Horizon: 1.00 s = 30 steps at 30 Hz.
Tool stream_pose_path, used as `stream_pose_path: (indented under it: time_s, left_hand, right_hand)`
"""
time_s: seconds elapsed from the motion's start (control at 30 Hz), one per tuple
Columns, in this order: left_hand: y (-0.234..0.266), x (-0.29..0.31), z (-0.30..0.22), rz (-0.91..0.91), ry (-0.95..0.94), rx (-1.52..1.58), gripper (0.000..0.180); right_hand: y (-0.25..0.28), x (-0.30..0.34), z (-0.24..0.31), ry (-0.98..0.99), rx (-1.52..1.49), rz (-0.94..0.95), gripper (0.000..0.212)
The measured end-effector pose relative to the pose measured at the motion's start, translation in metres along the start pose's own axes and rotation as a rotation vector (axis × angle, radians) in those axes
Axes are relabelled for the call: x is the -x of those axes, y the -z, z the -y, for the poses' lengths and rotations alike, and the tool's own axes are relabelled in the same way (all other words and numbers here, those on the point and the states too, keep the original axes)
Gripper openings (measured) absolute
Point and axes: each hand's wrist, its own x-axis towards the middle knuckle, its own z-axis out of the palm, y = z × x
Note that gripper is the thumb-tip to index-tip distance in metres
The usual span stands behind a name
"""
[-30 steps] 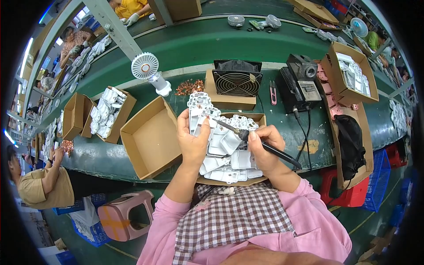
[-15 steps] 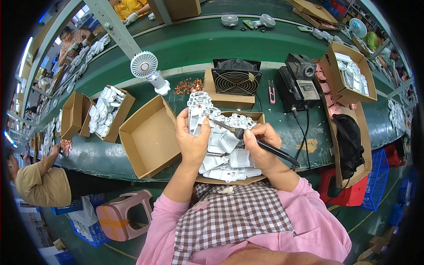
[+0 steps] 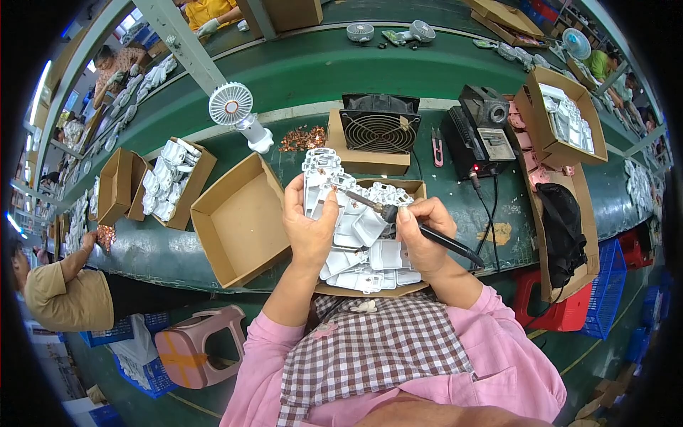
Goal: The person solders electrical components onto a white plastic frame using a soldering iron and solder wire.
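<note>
My left hand (image 3: 310,224) is closed round a white plastic housing (image 3: 320,165) with small coppery bits in it, held over a cardboard box. In my right hand (image 3: 427,238) is a soldering iron (image 3: 448,244), gripped like a pen by its black handle. Its metal tip points left and meets the housing by my left thumb and fingers; the exact contact is too small to make out. Below both hands, more white plastic parts (image 3: 388,255) fill the box. A soldering station (image 3: 484,132) with a black case stands to the right, with black cables trailing from it.
An open cardboard box (image 3: 242,220) sits left of my hands. Behind them are a black framed fan (image 3: 380,127), a pile of copper-coloured pieces (image 3: 304,139) and a white handheld fan (image 3: 238,114). Pink tweezers (image 3: 437,148) lie near the station. A co-worker (image 3: 64,295) is at far left.
My right hand and the soldering iron have shifted very slightly to the right, the tip still at the housing. My left hand has barely moved.
</note>
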Motion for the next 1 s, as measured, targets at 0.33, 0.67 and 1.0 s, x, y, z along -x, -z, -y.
stream_pose_path:
  time_s: [0.33,0.67,1.0]
  left_hand:
    - [-0.001,0.001,-0.002,0.012,0.002,-0.022,0.042]
    - [0.0,0.002,0.0,0.021,0.0,-0.045,0.044]
    - [0.003,0.004,-0.013,0.135,0.131,0.191,0.048]
  right_hand:
    - [-0.002,-0.001,0.002,-0.025,-0.015,0.011,0.014]
    - [-0.001,0.002,0.002,-0.141,-0.071,-0.015,0.016]
    - [0.002,0.005,0.001,0.071,-0.237,-0.108,0.018]
